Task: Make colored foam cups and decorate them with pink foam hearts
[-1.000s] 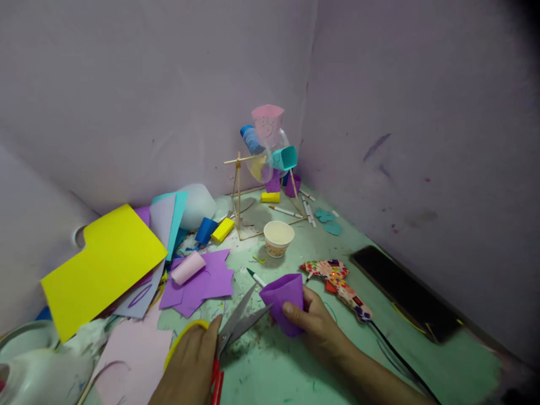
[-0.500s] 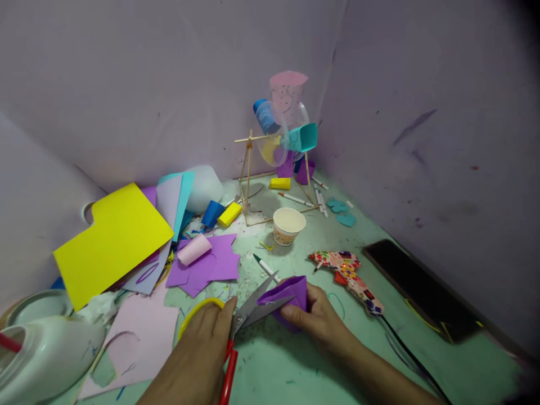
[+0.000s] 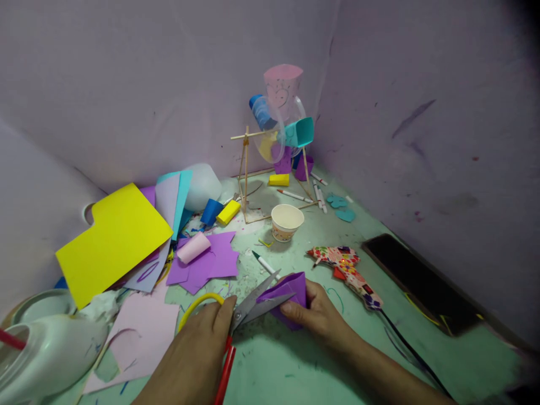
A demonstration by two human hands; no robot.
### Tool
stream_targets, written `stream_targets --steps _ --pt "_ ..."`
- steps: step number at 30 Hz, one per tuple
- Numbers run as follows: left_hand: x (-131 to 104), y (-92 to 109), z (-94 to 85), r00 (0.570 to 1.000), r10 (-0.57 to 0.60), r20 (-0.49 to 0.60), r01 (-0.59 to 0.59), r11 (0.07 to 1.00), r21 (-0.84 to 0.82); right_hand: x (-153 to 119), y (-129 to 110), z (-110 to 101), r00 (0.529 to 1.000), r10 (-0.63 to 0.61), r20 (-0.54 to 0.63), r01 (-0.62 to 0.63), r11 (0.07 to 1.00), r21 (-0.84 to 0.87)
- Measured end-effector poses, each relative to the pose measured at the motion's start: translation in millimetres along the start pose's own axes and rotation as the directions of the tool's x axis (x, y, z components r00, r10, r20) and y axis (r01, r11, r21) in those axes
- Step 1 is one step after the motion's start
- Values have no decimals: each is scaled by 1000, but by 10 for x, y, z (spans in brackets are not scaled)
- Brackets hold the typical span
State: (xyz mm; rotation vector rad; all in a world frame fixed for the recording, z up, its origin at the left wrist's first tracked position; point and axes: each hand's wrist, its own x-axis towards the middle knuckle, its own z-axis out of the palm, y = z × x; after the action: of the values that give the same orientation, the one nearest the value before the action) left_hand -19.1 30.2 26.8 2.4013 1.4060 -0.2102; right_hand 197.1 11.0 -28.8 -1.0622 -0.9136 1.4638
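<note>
My left hand (image 3: 194,347) is closed on scissors (image 3: 237,316) with one yellow and one red handle. The blades are parted and reach over a folded purple paper piece (image 3: 298,292), one blade lying across its front. My right hand (image 3: 318,315) pinches that purple piece at its right side, thumb in front. Just behind it lies a green-tipped marker (image 3: 264,262). A paper cup (image 3: 287,223) stands upright beyond the hands.
A stick frame (image 3: 247,174) with coloured paper cups on clear discs stands at the back. On the right lie a patterned glue gun (image 3: 346,270) and a dark phone (image 3: 415,281). Yellow paper (image 3: 113,239), purple scraps (image 3: 219,259) and a white bottle (image 3: 54,354) are at left.
The view has shifted slightly, so the background sits a little higher. The hands, scissors and purple piece keep nearly the same pose, with the blades still parted.
</note>
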Motion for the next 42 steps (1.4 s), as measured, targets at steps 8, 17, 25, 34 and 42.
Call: stream_targets --steps 8,17,25,34,42 --pt "-43 -24 -31 999 54 6 -54 994 94 9 47 -14 1000 -25 7 25 1000 -5" --pt "-13 -52 6 998 58 10 -58 998 -32 13 61 -11 999 -48 -1 48 998 -30" --pt "-10 -57 33 999 32 -36 -36 995 -98 15 62 5 996 -89 20 90 996 -10" --pt "34 -18 111 1000 10 -17 -12 992 -129 0 61 42 992 -123 40 124 992 -27" --pt "-19 -16 113 997 28 -73 -33 997 -75 -10 51 54 994 -110 13 111 994 -26"
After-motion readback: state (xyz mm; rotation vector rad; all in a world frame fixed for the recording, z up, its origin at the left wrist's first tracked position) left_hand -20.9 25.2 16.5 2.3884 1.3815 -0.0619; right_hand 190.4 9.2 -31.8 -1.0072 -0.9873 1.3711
